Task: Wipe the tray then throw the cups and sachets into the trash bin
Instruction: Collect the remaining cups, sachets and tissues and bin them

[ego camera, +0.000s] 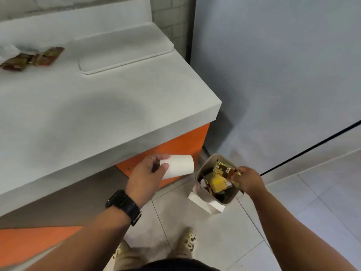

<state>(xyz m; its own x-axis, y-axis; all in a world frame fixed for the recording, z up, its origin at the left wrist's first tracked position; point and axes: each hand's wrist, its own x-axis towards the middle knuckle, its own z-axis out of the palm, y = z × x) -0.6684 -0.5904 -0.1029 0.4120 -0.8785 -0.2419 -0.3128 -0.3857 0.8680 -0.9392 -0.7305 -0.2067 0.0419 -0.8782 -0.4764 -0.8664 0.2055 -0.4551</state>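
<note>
My left hand (148, 173) grips a white paper cup (180, 165) lying sideways, held just left of the trash bin (203, 190) on the floor. My right hand (248, 180) is at the bin's right rim, its fingers closed on a gold sachet (235, 174) over the opening. Inside the bin lie gold and yellow wrappers (217, 180). The white tray (125, 49) lies bare on the counter at the back. Several brown sachets (33, 58) rest on the counter at far left.
The grey counter (97, 114) with orange cabinet fronts (175, 145) juts out above and left of the bin. A grey wall panel (273, 75) stands behind the bin. Crumpled white wrapping (6, 50) lies by the sachets. My shoes (188, 241) stand on the tiled floor.
</note>
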